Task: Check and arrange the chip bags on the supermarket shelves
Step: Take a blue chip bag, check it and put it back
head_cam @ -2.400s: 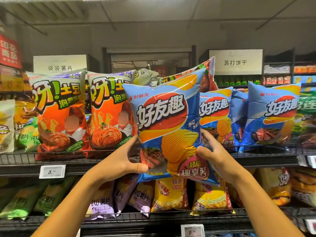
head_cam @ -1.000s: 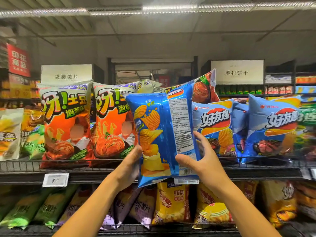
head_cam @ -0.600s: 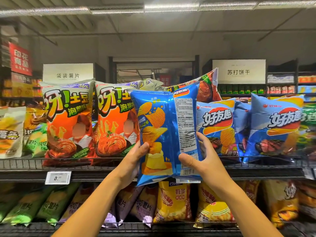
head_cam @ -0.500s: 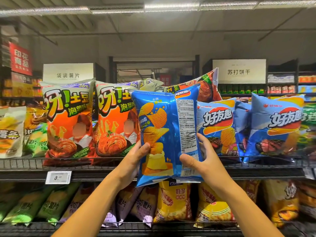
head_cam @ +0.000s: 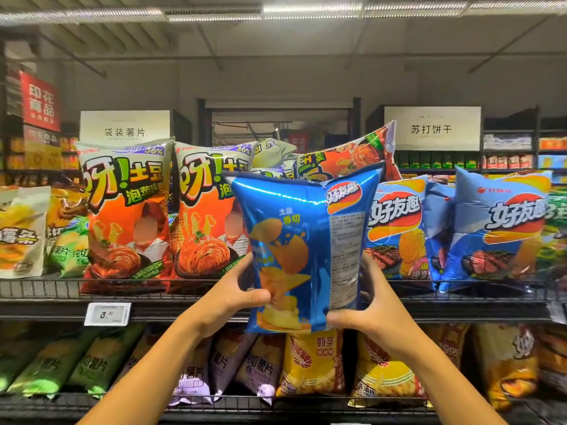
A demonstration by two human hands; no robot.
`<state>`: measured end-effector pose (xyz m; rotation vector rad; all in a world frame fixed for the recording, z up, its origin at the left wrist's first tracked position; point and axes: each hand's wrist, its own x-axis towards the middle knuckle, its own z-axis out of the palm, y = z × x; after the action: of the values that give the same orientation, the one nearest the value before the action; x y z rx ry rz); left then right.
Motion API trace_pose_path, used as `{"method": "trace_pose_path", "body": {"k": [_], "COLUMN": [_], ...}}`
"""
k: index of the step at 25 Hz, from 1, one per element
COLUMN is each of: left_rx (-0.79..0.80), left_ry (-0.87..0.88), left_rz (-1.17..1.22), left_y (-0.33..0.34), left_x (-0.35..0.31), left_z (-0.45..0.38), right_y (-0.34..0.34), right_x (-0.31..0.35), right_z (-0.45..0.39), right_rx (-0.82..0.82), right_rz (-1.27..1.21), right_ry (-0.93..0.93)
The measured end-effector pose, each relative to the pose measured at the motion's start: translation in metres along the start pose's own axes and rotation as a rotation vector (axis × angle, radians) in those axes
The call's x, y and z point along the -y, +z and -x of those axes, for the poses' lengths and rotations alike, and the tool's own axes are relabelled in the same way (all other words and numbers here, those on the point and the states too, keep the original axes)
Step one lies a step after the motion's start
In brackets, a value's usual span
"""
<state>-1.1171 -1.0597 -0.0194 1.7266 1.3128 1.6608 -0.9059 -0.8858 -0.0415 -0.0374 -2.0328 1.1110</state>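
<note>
I hold a blue chip bag [head_cam: 302, 246] up in front of the upper wire shelf [head_cam: 46, 288], its back with the printed text panel facing me. My left hand [head_cam: 233, 289] grips its lower left edge, thumb across the front. My right hand [head_cam: 365, 314] grips the lower right edge, thumb on the bottom corner. More blue bags of the same brand [head_cam: 399, 228] [head_cam: 503, 228] stand on the shelf to the right. Two orange bags [head_cam: 129, 216] [head_cam: 202, 222] stand to the left, and another orange bag [head_cam: 349, 157] leans behind the held one.
Green and yellow bags [head_cam: 21, 231] stand at the far left of the upper shelf. The lower shelf holds green [head_cam: 55, 363], purple [head_cam: 245, 363] and yellow bags [head_cam: 310, 363]. A price tag [head_cam: 107, 314] hangs on the shelf rail. White aisle signs [head_cam: 431, 128] stand behind.
The blue bag was turned from front to back facing me, and since then has tipped slightly while both hands shifted a little lower on its edges.
</note>
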Motion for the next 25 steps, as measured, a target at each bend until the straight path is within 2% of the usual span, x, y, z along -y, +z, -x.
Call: {"method": "trace_pose_path", "body": {"k": [4, 9, 13, 15, 16, 18, 20, 22, 25], "left_rx": [-0.047, -0.086, -0.186, -0.128, -0.023, 0.028, 0.126, -0.076, -0.172], "left_ry": [0.014, -0.037, -0.153, -0.168, -0.133, -0.048, -0.080, -0.140, 0.023], "left_rz": [-0.034, -0.060, 0.356, 0.438, 0.531, 0.626, 0.762, 0.618, 0.409], "left_y": [0.010, 0.009, 0.005, 0.009, 0.011, 0.011, 0.014, 0.012, 0.017], "left_x": [-0.011, -0.019, -0.009, -0.008, -0.005, -0.006, -0.003, -0.008, -0.025], "left_z": [-0.003, -0.011, -0.012, -0.003, 0.002, 0.007, 0.004, 0.006, -0.006], "right_y": [-0.002, -0.001, 0.003, 0.012, 0.017, 0.022, 0.022, 0.020, 0.019], "right_x": [0.000, 0.007, 0.005, 0.004, 0.004, 0.006, 0.010, 0.015, 0.031], "right_z": [-0.002, -0.004, -0.010, -0.014, -0.015, -0.018, -0.021, -0.024, -0.026], "right_rx": [-0.016, -0.010, 0.035, 0.068, 0.073, 0.013, -0.087, -0.146, -0.221], "right_rz": [-0.141, -0.179, -0.331, -0.460, -0.482, -0.407, -0.298, -0.219, -0.196], "right_ry": [0.036, 0.047, 0.067, 0.131, 0.156, 0.174, 0.157, 0.127, 0.030]}}
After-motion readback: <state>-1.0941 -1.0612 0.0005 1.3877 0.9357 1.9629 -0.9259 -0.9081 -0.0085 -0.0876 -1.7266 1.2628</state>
